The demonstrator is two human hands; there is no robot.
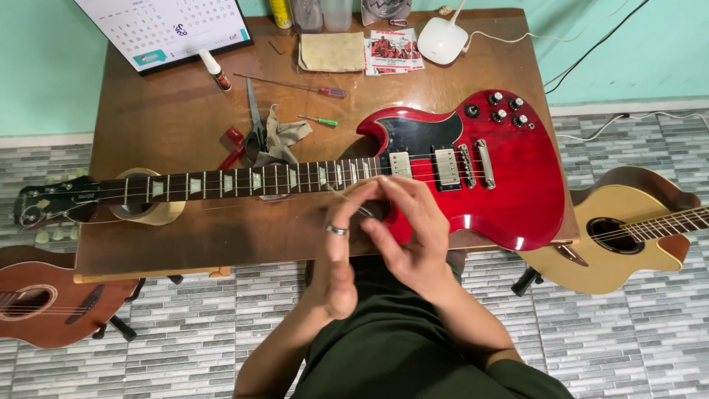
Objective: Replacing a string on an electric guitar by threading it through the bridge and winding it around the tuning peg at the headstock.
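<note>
Together, both hands, fingers pinching string

Person seen from above, lower centre of frame. Two bare forearms, no sleeves reaching the wrists. Left hand: one plain silver-coloured ring on a finger, a smooth narrow band without any stone. Right hand: no ring or band visible. No watch, bracelet or glove on either wrist. Nails look short and unpainted. Torso covered by a dark green garment, plain fabric, no print, buttons or pockets in view; it fills the bottom middle of frame. At lower right the same dark cloth folds over the upper arm like a short sleeve.
</note>
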